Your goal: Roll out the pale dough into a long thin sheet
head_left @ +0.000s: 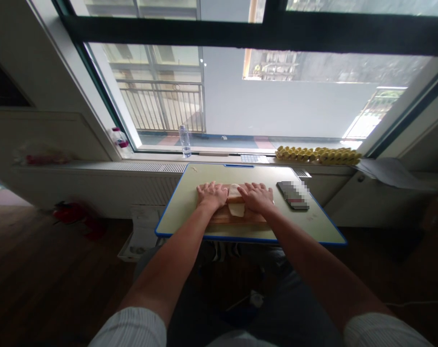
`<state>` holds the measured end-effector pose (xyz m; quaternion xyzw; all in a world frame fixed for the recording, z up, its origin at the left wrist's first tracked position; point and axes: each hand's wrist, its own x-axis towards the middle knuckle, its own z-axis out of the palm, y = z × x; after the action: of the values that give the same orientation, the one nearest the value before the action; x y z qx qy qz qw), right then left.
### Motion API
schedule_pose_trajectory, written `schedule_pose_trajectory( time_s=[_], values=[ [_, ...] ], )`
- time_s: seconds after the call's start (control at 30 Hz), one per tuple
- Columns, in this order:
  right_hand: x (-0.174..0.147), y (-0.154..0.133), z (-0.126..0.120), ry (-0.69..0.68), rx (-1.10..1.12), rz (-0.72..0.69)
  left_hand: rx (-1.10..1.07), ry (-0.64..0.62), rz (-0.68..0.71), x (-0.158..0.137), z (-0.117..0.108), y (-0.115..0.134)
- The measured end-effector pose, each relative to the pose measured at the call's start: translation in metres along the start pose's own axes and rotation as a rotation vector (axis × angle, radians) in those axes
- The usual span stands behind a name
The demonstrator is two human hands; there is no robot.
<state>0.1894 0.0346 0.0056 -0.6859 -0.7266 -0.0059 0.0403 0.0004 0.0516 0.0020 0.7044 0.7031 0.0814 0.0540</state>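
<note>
A strip of pale dough (pixel 236 210) lies on a wooden board (pixel 219 219), showing on the near and far sides of a wooden rolling pin (pixel 235 199). My left hand (pixel 212 194) rests over the pin's left part, and my right hand (pixel 258 196) over its right part. Both palms face down with the fingers bent over the pin, which shows only in the gap between the hands. The pin's ends are mostly covered.
The board sits on a small pale table (pixel 182 202) with a blue edge. A dark flat device (pixel 293 195), partly pixelated, lies on its right. Along the windowsill are a clear bottle (pixel 184 142), a pink-labelled bottle (pixel 120 139) and yellow egg trays (pixel 318 154).
</note>
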Motion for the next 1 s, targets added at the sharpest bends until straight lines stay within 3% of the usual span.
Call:
schedule_pose_trajectory(
  time_s=[0.33,0.7,1.0],
  values=[
    [0.042,0.004,-0.001,-0.063,0.141,0.07,-0.015,-0.052,0.031,0.038,-0.004,-0.001],
    [0.097,0.004,-0.004,-0.014,0.205,0.101,-0.048,0.177,0.035,0.082,0.005,-0.002],
    [0.12,0.01,0.004,-0.034,0.227,0.135,0.009,0.162,0.037,0.102,-0.005,0.007]
  ],
)
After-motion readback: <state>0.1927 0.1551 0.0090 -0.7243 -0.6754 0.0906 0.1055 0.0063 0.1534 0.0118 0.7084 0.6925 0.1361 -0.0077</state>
